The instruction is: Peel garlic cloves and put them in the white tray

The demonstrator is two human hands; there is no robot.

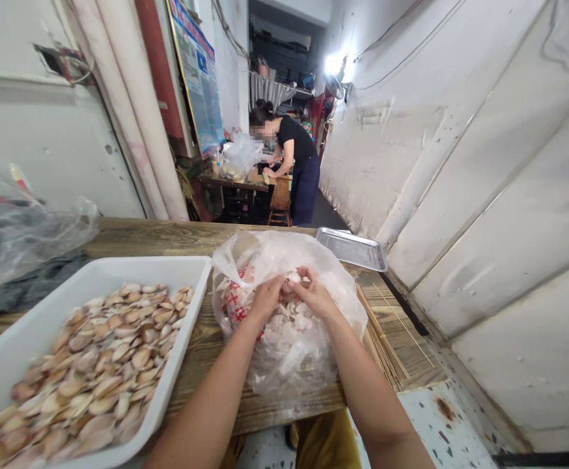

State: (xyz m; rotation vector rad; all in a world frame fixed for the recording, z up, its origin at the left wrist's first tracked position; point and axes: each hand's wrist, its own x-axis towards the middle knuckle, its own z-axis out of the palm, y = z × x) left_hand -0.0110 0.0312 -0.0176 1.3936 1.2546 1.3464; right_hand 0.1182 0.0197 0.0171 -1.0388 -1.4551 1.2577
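Forearms (pixel 226 378) pointed to twelve o'clock, both hands (pixel 316 296) clamped on garlic bulb (pixel 292 278) over plastic bag (pixel 297 246). Cloves (pixel 103 365) sat in tray (pixel 155 266) at eight.

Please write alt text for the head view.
The left hand and right hand hold garlic over papery skins in a plastic bag. A white tub of cloves stands left, sticks right; another person bends over a table behind.
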